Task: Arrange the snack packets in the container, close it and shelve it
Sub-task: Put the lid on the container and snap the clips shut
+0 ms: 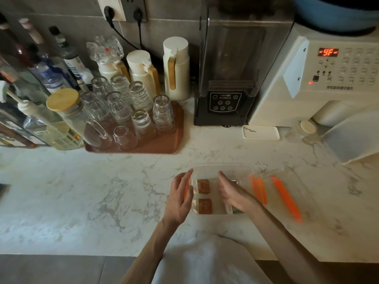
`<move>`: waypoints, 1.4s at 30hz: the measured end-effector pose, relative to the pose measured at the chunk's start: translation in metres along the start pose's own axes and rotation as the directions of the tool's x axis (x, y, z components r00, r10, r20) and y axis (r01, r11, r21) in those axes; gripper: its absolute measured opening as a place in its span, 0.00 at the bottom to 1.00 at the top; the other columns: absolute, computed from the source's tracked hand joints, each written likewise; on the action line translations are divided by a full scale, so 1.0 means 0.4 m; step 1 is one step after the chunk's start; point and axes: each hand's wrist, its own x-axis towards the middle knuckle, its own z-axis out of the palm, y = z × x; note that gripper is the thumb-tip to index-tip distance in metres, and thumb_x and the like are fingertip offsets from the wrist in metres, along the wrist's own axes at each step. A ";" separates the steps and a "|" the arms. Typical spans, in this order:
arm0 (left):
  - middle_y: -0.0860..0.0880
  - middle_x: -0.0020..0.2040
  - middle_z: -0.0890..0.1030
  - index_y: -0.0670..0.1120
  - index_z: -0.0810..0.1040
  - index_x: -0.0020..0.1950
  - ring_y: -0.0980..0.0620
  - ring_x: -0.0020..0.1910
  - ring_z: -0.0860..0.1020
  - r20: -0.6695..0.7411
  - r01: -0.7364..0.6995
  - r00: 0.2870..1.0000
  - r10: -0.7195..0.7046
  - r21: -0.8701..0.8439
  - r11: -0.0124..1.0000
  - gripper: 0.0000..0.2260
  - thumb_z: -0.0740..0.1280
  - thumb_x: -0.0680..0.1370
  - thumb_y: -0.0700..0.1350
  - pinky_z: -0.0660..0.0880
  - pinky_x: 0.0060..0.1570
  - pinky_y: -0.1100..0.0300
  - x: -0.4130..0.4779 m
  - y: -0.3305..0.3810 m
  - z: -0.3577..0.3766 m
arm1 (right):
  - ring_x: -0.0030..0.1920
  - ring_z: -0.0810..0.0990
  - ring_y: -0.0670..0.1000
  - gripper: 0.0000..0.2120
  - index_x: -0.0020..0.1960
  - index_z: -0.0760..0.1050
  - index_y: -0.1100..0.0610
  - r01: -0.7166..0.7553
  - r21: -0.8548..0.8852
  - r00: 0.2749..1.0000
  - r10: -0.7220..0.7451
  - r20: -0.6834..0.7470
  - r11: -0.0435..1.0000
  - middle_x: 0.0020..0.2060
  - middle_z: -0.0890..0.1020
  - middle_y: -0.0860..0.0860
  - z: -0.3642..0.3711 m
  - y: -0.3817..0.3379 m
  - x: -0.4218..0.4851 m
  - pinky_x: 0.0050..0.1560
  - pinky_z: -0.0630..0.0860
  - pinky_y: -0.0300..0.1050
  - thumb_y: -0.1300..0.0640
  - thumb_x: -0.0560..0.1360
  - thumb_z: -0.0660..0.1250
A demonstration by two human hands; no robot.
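Note:
A clear plastic container (221,171) with orange latches stands open on the marble counter in front of me. Two brown snack packets (203,186) lie inside it on the left, one behind the other (204,206). More packets sit on the right side, mostly hidden under my right hand (232,194), which rests flat over them with fingers extended. Against the container's left wall lies my left hand (180,198), fingers straight, covering the left orange latch. The clear lid (287,195) with an orange clip lies on the counter just right of the container.
A brown tray (164,144) of upturned glasses stands behind on the left, with bottles and white jugs beyond it. A dark blender (225,99) and a white machine (317,78) stand at the back right. A small white dish (260,132) lies behind the container.

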 end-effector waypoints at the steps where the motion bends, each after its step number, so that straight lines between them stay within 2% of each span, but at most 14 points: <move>1: 0.55 0.69 0.67 0.58 0.63 0.78 0.56 0.69 0.70 0.003 0.002 1.000 -0.002 -0.001 1.000 0.23 0.52 0.83 0.58 0.73 0.67 0.56 0.001 0.005 -0.001 | 0.72 0.71 0.53 0.37 0.77 0.61 0.57 0.090 -0.025 0.995 -0.091 -0.050 0.996 0.75 0.67 0.57 -0.017 0.004 -0.020 0.71 0.69 0.49 0.33 0.78 0.52; 3: 0.55 0.70 0.64 0.59 0.62 0.77 0.56 0.68 0.71 0.009 0.006 1.000 -0.006 0.000 1.000 0.22 0.54 0.83 0.57 0.75 0.66 0.56 0.004 0.018 -0.004 | 0.55 0.82 0.41 0.20 0.63 0.77 0.51 0.384 -0.123 0.873 -0.403 -0.274 0.915 0.63 0.81 0.54 -0.052 0.022 -0.061 0.53 0.79 0.36 0.41 0.79 0.62; 4: 0.54 0.71 0.63 0.58 0.61 0.77 0.55 0.67 0.71 0.014 0.007 1.000 -0.007 0.007 1.000 0.21 0.56 0.83 0.55 0.75 0.66 0.55 0.004 0.024 -0.004 | 0.48 0.83 0.39 0.08 0.56 0.80 0.49 0.487 -0.269 0.719 -0.556 -0.417 0.831 0.55 0.84 0.50 -0.074 0.031 -0.083 0.47 0.78 0.34 0.48 0.79 0.66; 6: 0.54 0.70 0.62 0.54 0.60 0.78 0.50 0.69 0.71 0.014 0.015 1.000 -0.015 0.031 0.999 0.22 0.60 0.85 0.47 0.73 0.68 0.51 0.000 0.030 -0.005 | 0.46 0.82 0.46 0.06 0.50 0.82 0.51 0.429 -0.585 0.430 -0.725 -0.537 0.688 0.48 0.85 0.48 -0.121 0.058 -0.107 0.48 0.77 0.41 0.60 0.77 0.68; 7: 0.53 0.70 0.63 0.53 0.60 0.78 0.49 0.69 0.71 0.010 0.018 1.000 -0.018 0.040 0.999 0.23 0.61 0.84 0.44 0.73 0.69 0.49 -0.002 0.031 -0.004 | 0.48 0.82 0.51 0.06 0.51 0.82 0.54 0.348 -0.677 0.373 -0.758 -0.535 0.649 0.47 0.85 0.50 -0.143 0.077 -0.111 0.50 0.76 0.45 0.61 0.77 0.68; 8: 0.54 0.69 0.63 0.54 0.59 0.78 0.48 0.69 0.71 0.006 0.021 1.000 -0.022 0.047 0.999 0.23 0.61 0.84 0.42 0.73 0.70 0.47 -0.003 0.035 -0.003 | 0.48 0.81 0.54 0.07 0.54 0.82 0.56 0.278 -0.719 0.373 -0.761 -0.531 0.637 0.48 0.85 0.53 -0.162 0.099 -0.114 0.50 0.75 0.46 0.60 0.77 0.69; 12: 0.53 0.70 0.64 0.55 0.59 0.77 0.47 0.69 0.71 -0.015 0.045 0.999 -0.043 0.091 0.995 0.24 0.61 0.84 0.40 0.72 0.70 0.48 -0.008 0.045 0.006 | 0.45 0.80 0.45 0.16 0.65 0.78 0.54 0.300 -0.490 0.627 -0.557 -0.546 0.818 0.51 0.84 0.50 -0.170 0.164 -0.110 0.42 0.71 0.30 0.50 0.80 0.64; 18: 0.40 0.73 0.68 0.42 0.64 0.78 0.43 0.71 0.69 -0.091 0.113 0.992 -0.090 0.286 0.952 0.26 0.63 0.81 0.31 0.70 0.70 0.49 -0.005 0.054 0.034 | 0.46 0.77 0.39 0.16 0.64 0.78 0.54 0.380 -0.468 0.571 -0.601 -0.559 0.797 0.49 0.81 0.43 -0.162 0.167 -0.114 0.42 0.68 0.20 0.49 0.81 0.63; 20: 0.39 0.72 0.70 0.43 0.65 0.78 0.41 0.70 0.67 -0.128 0.148 0.986 -0.106 0.383 0.912 0.25 0.64 0.81 0.33 0.68 0.67 0.51 -0.004 0.074 0.039 | 0.46 0.80 0.42 0.15 0.62 0.79 0.54 0.406 -0.453 0.576 -0.607 -0.548 0.794 0.49 0.84 0.45 -0.167 0.170 -0.119 0.43 0.71 0.25 0.49 0.80 0.64; 24: 0.34 0.68 0.73 0.40 0.71 0.74 0.33 0.66 0.70 -0.139 0.156 0.986 -0.088 0.614 0.774 0.22 0.68 0.79 0.35 0.72 0.65 0.38 0.008 0.112 0.031 | 0.38 0.81 0.44 0.12 0.54 0.81 0.53 0.454 -0.438 0.606 -0.629 -0.487 0.776 0.39 0.84 0.45 -0.202 0.166 -0.126 0.39 0.72 0.37 0.48 0.80 0.63; 27: 0.34 0.66 0.73 0.39 0.76 0.69 0.31 0.66 0.69 -0.272 0.251 0.958 -0.086 0.659 0.709 0.17 0.68 0.80 0.38 0.68 0.66 0.35 0.029 0.161 0.040 | 0.33 0.79 0.45 0.14 0.47 0.80 0.55 0.497 -0.387 0.573 -0.629 -0.526 0.777 0.33 0.80 0.45 -0.266 0.194 -0.144 0.32 0.73 0.40 0.48 0.82 0.60; 30: 0.35 0.65 0.73 0.39 0.75 0.67 0.34 0.65 0.68 -0.341 0.244 0.940 -0.011 0.650 0.720 0.15 0.65 0.81 0.38 0.66 0.65 0.37 0.089 0.241 0.099 | 0.35 0.79 0.54 0.16 0.46 0.80 0.60 0.455 -0.298 0.577 -0.532 -0.620 0.839 0.33 0.81 0.53 -0.365 0.261 -0.150 0.38 0.76 0.51 0.50 0.82 0.61; 37: 0.44 0.66 0.80 0.45 0.80 0.65 0.42 0.67 0.74 0.063 -0.081 0.997 0.052 0.690 0.719 0.17 0.63 0.78 0.35 0.66 0.68 0.49 0.295 0.418 0.428 | 0.40 0.80 0.60 0.18 0.39 0.78 0.62 0.192 -0.023 0.607 -0.137 -0.783 0.981 0.36 0.81 0.58 -0.566 0.454 -0.188 0.46 0.74 0.51 0.52 0.81 0.60; 42: 0.42 0.68 0.78 0.45 0.74 0.71 0.41 0.67 0.74 0.367 -0.211 0.918 -0.149 0.772 0.600 0.19 0.60 0.80 0.41 0.69 0.67 0.47 0.383 0.453 0.660 | 0.63 0.77 0.59 0.16 0.63 0.78 0.61 0.093 0.083 0.743 -0.014 -0.669 0.992 0.61 0.80 0.59 -0.621 0.534 -0.217 0.62 0.71 0.49 0.53 0.82 0.60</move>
